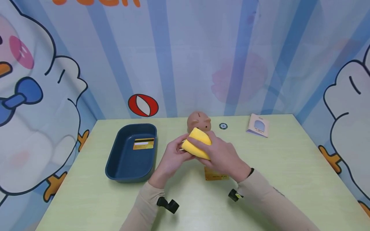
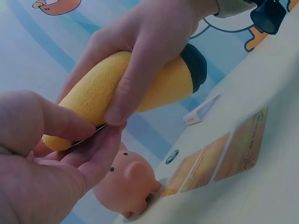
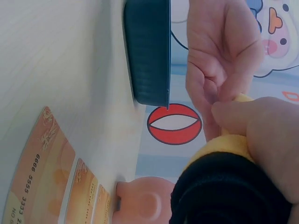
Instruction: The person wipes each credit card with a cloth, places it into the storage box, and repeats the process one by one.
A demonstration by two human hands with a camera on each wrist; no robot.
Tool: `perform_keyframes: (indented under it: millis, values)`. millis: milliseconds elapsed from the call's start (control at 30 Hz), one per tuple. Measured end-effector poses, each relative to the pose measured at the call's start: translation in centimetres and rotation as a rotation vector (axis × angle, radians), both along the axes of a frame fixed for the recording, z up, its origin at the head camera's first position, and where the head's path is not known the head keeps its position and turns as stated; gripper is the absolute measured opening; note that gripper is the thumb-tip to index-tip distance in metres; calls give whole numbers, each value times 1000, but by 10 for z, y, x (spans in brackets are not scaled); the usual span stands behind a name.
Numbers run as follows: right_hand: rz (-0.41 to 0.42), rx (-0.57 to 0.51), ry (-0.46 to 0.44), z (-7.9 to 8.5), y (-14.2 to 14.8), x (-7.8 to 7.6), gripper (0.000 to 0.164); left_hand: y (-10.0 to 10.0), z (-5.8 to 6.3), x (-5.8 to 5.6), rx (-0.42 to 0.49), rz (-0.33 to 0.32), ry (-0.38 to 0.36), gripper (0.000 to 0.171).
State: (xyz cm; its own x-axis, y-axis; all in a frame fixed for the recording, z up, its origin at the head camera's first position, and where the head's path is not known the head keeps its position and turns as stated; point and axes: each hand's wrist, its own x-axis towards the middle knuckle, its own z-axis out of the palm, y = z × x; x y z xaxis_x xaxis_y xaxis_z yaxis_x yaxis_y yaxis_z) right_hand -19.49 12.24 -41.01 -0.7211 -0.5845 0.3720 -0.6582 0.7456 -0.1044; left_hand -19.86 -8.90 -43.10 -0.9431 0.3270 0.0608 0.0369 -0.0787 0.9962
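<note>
several fingers (image 2: 130,86) around yellow plush (image 2: 93,91)

A beige left sleeve (image 1: 144,205) and matching right sleeve (image 1: 270,200) reach the wrists, leaving the left hand (image 1: 174,154) and right hand (image 1: 221,153) bare. A blocky black device (image 1: 168,204) sits at the left wrist; at the right, a black band (image 1: 251,172) and a second small black device (image 1: 233,195) with a yellow-green marking on it.

Staged booth, w/ cartoon backdrop (image 1: 199,64) round pale tbl (image 1: 289,179).
</note>
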Motion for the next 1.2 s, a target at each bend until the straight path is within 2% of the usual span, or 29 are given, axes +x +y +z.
perform_keyframes:
  millis: [333, 500, 767, 1200]
  values:
    - [-38, 6, 23, -1, -6, 2, 73, 4, 5, 2, -14, 27, 7, 68]
    - [-36, -1, 17, -3, -7, 2, 71, 4, 5, 3, -4, 36, -5, 70]
    - [-29, 0, 11, -3, -8, 2, 72, 4, 6, 5, 16, 85, -40, 68]
    - [-36, 22, 23, 0, -4, 4, 64, -1, 9, 5, 18, 105, -68, 67]
